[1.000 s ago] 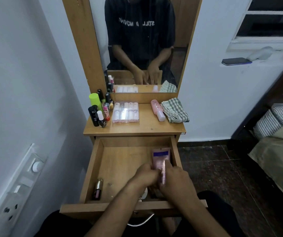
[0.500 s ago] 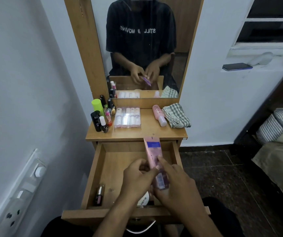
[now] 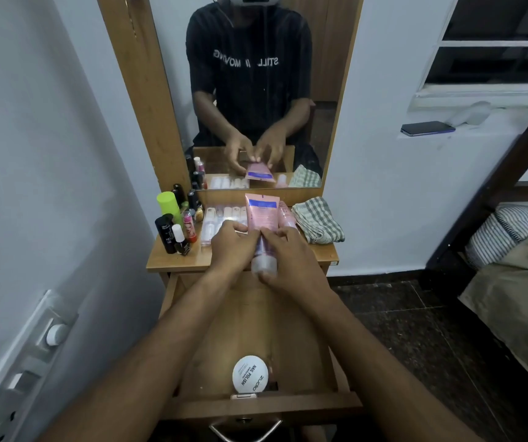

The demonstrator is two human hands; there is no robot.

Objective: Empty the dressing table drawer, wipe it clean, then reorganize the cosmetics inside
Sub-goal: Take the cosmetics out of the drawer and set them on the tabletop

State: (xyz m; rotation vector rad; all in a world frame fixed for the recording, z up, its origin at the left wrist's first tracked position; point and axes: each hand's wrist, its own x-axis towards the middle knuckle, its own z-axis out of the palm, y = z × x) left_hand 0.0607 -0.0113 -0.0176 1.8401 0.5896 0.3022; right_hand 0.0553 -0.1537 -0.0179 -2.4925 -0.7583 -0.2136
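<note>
- I'm working over the open drawer [image 3: 250,317] of the dressing table [image 3: 173,261], clearing it onto the top.
- I'm carrying the pink tube [image 3: 262,224] above the tabletop; it wants laying in the gap between the clear case [image 3: 215,218] and the pink bottle [image 3: 286,215], without nudging either.
- My right hand [image 3: 291,260] is curling round its capped end, my left hand [image 3: 234,247] pinching its side.
- The round nail polish remover tub [image 3: 250,374] is waiting in the drawer, likely next.

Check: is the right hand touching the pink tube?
Touching. The head view shows the right hand curled round the lower end of the pink tube, thumb under its cap; the left hand pinches it too.
</note>
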